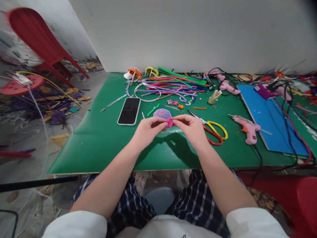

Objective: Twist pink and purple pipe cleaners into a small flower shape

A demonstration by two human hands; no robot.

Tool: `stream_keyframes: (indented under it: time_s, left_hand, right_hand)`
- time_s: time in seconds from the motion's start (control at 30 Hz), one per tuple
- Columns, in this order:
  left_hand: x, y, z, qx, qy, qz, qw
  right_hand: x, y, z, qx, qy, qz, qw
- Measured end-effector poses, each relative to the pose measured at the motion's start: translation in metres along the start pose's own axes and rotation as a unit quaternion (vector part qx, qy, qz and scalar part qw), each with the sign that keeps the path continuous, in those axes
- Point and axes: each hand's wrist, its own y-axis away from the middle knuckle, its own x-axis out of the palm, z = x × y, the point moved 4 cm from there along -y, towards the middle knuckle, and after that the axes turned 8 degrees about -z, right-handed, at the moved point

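My left hand (148,129) and my right hand (190,128) meet over the green table (99,145), fingers pinched together on a small pink pipe-cleaner flower (170,123). Just behind the flower lies a round coiled disc of blue and pink pipe cleaner (162,114). A pile of coloured pipe cleaners (173,84) is spread farther back. Scissors with yellow and red handles (213,130) lie right beside my right hand.
A black phone (129,111) lies left of my hands. A pink glue gun (246,127) and a blue board (269,122) are at the right, with cables and more glue guns behind. Red stools (22,84) and scraps stand on the floor at left.
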Motion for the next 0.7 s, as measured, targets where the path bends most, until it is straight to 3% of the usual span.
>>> stream_keyframes:
  time_s: [0.17, 0.4, 0.53, 0.7]
  left_hand:
    - [-0.002, 0.001, 0.0, 0.027, -0.009, -0.033, 0.999]
    - [0.0, 0.001, 0.001, 0.033, 0.002, 0.015, 0.999]
    - [-0.002, 0.0, 0.001, 0.089, -0.095, -0.012, 0.991]
    - [-0.001, 0.002, -0.004, 0.19, -0.215, -0.027, 0.958]
  right_hand:
    - [0.005, 0.001, -0.007, 0.061, -0.051, 0.025, 0.997]
    - [0.005, 0.0, -0.011, 0.11, -0.078, 0.028, 0.99]
    - [0.007, 0.001, -0.012, 0.133, -0.087, 0.047, 0.986]
    - [0.009, 0.003, -0.011, 0.158, -0.098, 0.055, 0.981]
